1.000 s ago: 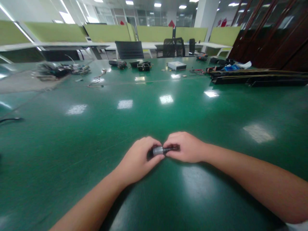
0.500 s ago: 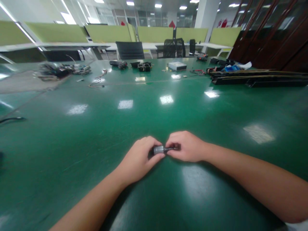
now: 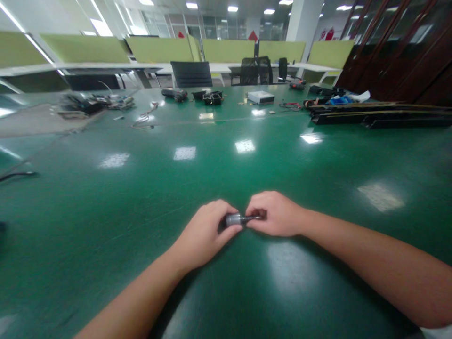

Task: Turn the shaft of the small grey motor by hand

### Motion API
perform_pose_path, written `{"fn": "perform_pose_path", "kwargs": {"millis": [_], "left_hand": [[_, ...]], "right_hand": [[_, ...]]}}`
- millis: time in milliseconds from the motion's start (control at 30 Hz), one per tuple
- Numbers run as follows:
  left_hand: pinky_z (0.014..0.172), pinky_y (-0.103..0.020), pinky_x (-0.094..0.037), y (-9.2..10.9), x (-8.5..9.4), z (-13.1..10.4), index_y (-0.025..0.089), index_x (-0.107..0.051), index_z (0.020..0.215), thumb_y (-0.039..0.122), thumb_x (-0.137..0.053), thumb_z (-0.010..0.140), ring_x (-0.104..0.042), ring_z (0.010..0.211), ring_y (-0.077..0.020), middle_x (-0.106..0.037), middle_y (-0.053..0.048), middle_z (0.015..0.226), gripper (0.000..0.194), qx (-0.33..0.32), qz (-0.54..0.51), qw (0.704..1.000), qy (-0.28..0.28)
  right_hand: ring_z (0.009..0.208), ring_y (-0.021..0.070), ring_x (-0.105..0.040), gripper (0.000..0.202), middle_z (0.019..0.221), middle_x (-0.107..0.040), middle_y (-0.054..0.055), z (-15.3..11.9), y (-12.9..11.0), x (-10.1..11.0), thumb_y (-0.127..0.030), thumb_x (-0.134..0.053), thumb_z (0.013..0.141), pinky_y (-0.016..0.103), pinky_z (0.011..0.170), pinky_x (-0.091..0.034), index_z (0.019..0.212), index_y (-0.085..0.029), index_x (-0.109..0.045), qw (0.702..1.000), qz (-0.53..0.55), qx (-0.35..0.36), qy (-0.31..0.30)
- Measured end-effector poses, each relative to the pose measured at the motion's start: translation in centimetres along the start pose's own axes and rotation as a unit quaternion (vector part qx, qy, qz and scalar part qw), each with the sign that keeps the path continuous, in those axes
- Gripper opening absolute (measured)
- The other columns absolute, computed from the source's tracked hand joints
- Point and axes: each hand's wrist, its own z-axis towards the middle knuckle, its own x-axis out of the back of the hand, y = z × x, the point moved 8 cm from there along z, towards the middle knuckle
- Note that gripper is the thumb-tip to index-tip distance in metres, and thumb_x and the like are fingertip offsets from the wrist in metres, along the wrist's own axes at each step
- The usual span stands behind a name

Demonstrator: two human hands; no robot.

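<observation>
A small cylinder (image 3: 233, 219) with a silver-grey body lies level above the green table (image 3: 219, 179), near the lower middle of the view. My left hand (image 3: 208, 230) is wrapped round its left end, thumb below and fingers above. From its right end a thin dark shaft (image 3: 250, 218) runs into my right hand (image 3: 275, 214), whose thumb and fingertips are pinched round it. The shaft's far tip is hidden or blurred between those fingers. Both hands are close together, a narrow gap between their fingertips.
Along the far edge lie dark devices (image 3: 212, 97), a white box (image 3: 260, 97) and thin cables (image 3: 143, 120). Long black strips (image 3: 381, 115) are stacked at the far right. Electronic parts (image 3: 111, 101) sit at the far left. A black cable end (image 3: 19, 174) reaches in from the left edge.
My right hand has shifted very slightly up and to the right, its fingertips a touch farther from my left hand. My left hand keeps its hold on the cylinder.
</observation>
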Motion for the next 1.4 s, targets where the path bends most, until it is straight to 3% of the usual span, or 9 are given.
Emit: {"fn": "perform_pose_path", "kwargs": {"millis": [800, 1200, 1400], "left_hand": [[0.083, -0.038, -0.047, 0.2, 0.1, -0.2, 0.022, -0.063, 0.104, 0.038, -0.063, 0.091, -0.061, 0.09, -0.0227, -0.066, -0.004, 0.098, 0.02, -0.005, -0.008, 1.0, -0.003], [0.083, -0.037, -0.047, -0.2, 0.3, -0.5, 0.022, -0.063, 0.104, 0.039, -0.063, 0.092, -0.061, 0.09, -0.0227, -0.065, -0.004, 0.098, 0.021, 0.004, -0.007, 1.0, 0.001], [0.083, -0.038, -0.047, -0.2, 0.4, -0.5, 0.022, -0.063, 0.104, 0.039, -0.063, 0.092, -0.062, 0.089, -0.0228, -0.066, -0.004, 0.097, 0.021, 0.005, -0.007, 1.0, 0.0]], "right_hand": [[0.066, 0.012, -0.057, 0.006, 0.071, -0.065, -0.001, -0.3, 0.7, 0.7, -0.02, -0.072, 0.075, 0.025, 0.067, -0.041, 0.075, -0.017, -0.066, 0.999, -0.007, 0.003, -0.048], [0.057, 0.0095, -0.053, 0.003, 0.064, -0.06, -0.003, -0.6, 3.0, 1.5, -0.015, -0.068, 0.072, 0.021, 0.055, -0.039, 0.073, -0.015, -0.065, 0.996, 0.031, -0.056, -0.069], [0.059, 0.0104, -0.054, 0.004, 0.066, -0.062, -0.002, -0.5, 2.7, 1.4, -0.017, -0.07, 0.072, 0.022, 0.058, -0.04, 0.074, -0.016, -0.067, 0.996, 0.027, -0.036, -0.072]]}}
